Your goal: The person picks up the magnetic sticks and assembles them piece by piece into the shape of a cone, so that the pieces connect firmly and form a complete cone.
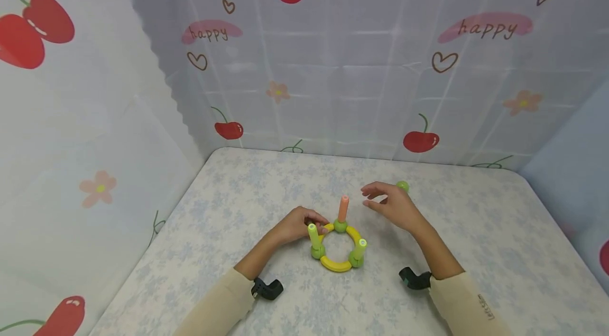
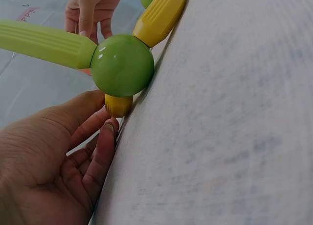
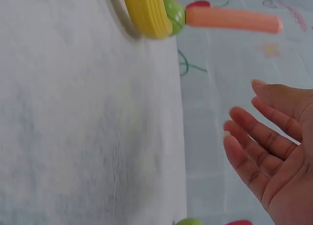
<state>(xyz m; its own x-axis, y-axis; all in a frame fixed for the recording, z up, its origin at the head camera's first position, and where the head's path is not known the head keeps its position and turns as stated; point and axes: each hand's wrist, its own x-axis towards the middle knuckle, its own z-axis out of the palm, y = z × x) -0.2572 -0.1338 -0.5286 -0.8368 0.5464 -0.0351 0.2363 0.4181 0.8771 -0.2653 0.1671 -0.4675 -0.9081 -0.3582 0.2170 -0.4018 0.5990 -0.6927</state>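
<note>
A ring of yellow curved rods [image 1: 335,265] joined by green balls [image 1: 340,226] lies on the table. From its balls rise an orange rod [image 1: 343,209] at the back and two light-green rods [image 1: 314,236], one left and one front right. My left hand [image 1: 297,224] pinches the yellow rod at the ring's back left, beside a green ball [image 2: 122,65]; part of the grip is hidden. Right of the orange rod, my right hand [image 1: 392,206] is raised with relaxed fingers, apart from the ring and holding nothing in the right wrist view.
A loose green ball [image 1: 403,186] sits just behind my right hand, partly covered by it. The table [image 1: 266,177] has a pale patterned cover. Curtains with cherry prints [image 1: 333,87] stand along its back and left side.
</note>
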